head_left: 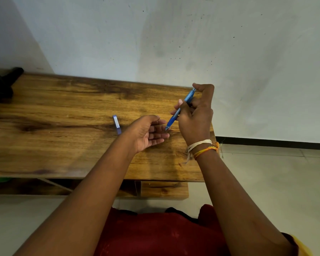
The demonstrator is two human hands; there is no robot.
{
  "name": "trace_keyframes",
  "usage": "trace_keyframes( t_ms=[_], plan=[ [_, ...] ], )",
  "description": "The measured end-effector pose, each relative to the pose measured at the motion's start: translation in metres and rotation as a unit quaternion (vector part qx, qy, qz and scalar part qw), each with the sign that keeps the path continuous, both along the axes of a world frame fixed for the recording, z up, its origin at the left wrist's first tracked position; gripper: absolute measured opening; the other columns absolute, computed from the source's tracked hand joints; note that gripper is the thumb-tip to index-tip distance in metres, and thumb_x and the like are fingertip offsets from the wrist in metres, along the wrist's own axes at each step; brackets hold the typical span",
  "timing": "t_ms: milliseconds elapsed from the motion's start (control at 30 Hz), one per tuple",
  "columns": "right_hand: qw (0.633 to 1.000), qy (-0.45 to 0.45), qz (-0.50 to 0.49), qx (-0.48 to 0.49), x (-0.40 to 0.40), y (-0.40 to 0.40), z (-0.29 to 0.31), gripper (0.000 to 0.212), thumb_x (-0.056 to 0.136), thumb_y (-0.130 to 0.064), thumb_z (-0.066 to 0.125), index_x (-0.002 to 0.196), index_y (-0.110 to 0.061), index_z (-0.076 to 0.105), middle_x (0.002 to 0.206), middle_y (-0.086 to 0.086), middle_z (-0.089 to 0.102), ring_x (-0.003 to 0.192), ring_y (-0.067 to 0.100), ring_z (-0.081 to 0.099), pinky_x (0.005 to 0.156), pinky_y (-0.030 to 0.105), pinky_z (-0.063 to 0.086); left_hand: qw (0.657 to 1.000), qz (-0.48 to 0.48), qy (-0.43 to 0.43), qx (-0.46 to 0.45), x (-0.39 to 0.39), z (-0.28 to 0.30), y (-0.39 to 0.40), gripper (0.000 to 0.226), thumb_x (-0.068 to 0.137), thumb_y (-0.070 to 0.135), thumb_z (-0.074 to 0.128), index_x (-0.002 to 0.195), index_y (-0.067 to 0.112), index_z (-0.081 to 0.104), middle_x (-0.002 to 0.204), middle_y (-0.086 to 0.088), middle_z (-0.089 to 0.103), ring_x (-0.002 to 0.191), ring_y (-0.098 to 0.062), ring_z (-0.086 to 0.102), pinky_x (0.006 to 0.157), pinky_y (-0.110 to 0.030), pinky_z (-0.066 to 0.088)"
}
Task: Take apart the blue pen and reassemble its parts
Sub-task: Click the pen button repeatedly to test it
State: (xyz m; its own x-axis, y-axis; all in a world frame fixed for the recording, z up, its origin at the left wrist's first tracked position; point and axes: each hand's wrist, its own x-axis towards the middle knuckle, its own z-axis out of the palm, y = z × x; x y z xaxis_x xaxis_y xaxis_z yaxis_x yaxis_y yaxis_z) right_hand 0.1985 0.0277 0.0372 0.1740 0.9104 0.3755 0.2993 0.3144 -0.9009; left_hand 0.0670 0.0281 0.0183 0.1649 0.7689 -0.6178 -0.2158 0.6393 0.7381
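Nearest the camera is the red cloth (155, 235) over the person's lap, and out of it rise both bare forearms toward the wooden table (63, 126). The right hand (194, 117), its wrist wound with pale and orange threads (201, 146), is closed round the blue pen (181, 108): fingers wrap the barrel at its middle and the thumb curls up beside the clicker end. The pen looks whole, no part off it that I can see.

Its long axis runs on a slant, the clicker end up and away from the body, the tip down and toward the left hand (148, 133). That hand is open and holds nothing, palm turned inward and up, fingers loosely curled, with the fingertips just beside the pen's tip; whether they touch it I cannot tell.

So the relation that matters is this: the tip end points straight at the free left hand, which is the nearer one to the grip section. To unscrew the front, the left fingers would likely need to close on the darker blue grip while the right holds the barrel.

Farther left of the left hand, a small blue-and-white piece (116, 124) lies on the table, apart from both hands; what it is I cannot say.
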Motion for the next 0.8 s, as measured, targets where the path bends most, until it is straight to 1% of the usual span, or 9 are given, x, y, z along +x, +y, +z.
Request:
trace_keyframes(
  t_ms=[100,200,300,433,600,800],
  plan=[
    [1.0,0.004,0.0,0.006,-0.002,0.0,0.001,0.038,0.091,0.003,0.053,0.122,-0.012,0.036,0.073,0.007,0.067,0.06,0.011,0.07,0.057,0.026,0.06,1.0,0.001,-0.006,-0.001,-0.003,0.0,0.0,0.024,0.096,0.026,0.044,0.092,0.011,0.064,0.081,-0.005,0.068,0.081,-0.022,0.067,0.08,-0.032,0.05],
    [1.0,-0.003,0.002,0.009,-0.005,-0.002,-0.001,0.043,0.091,0.002,0.054,0.126,-0.013,0.034,0.075,0.007,0.069,0.062,0.008,0.07,0.058,0.021,0.058,1.0,0.002,-0.003,0.0,-0.005,0.0,0.0,0.023,0.096,0.025,0.045,0.092,0.011,0.064,0.077,-0.004,0.069,0.08,-0.022,0.068,0.083,-0.033,0.05],
    [1.0,0.0,-0.004,0.013,-0.006,-0.002,-0.002,0.045,0.092,0.001,0.055,0.129,-0.014,0.034,0.077,0.008,0.068,0.063,0.007,0.07,0.058,0.018,0.057,1.0,0.003,-0.003,-0.001,-0.005,0.0,0.0,0.023,0.095,0.024,0.046,0.091,0.011,0.064,0.076,-0.004,0.069,0.079,-0.022,0.068,0.081,-0.033,0.05],
    [1.0,0.022,-0.015,0.014,-0.006,-0.002,-0.001,0.042,0.092,0.001,0.054,0.127,-0.012,0.035,0.076,0.01,0.068,0.061,0.01,0.071,0.057,0.022,0.058,1.0,0.007,-0.001,-0.004,-0.005,0.0,0.0,0.025,0.096,0.025,0.045,0.093,0.011,0.065,0.082,-0.005,0.068,0.08,-0.023,0.067,0.081,-0.033,0.05],
    [0.999,0.027,-0.044,0.014,-0.008,-0.002,0.0,0.037,0.092,0.003,0.052,0.121,-0.011,0.035,0.076,0.012,0.068,0.06,0.013,0.071,0.056,0.025,0.059,1.0,0.012,0.001,-0.002,-0.008,0.0,0.0,0.025,0.097,0.025,0.044,0.093,0.01,0.065,0.085,-0.005,0.069,0.081,-0.022,0.067,0.08,-0.033,0.05],
    [0.999,0.02,-0.041,0.019,-0.011,-0.003,0.001,0.04,0.092,0.0,0.054,0.124,-0.014,0.034,0.076,0.01,0.069,0.061,0.011,0.071,0.058,0.023,0.059,1.0,0.014,0.004,-0.004,-0.01,0.0,0.0,0.026,0.096,0.025,0.045,0.091,0.01,0.065,0.081,-0.005,0.07,0.079,-0.022,0.068,0.08,-0.032,0.05]
  ],
)
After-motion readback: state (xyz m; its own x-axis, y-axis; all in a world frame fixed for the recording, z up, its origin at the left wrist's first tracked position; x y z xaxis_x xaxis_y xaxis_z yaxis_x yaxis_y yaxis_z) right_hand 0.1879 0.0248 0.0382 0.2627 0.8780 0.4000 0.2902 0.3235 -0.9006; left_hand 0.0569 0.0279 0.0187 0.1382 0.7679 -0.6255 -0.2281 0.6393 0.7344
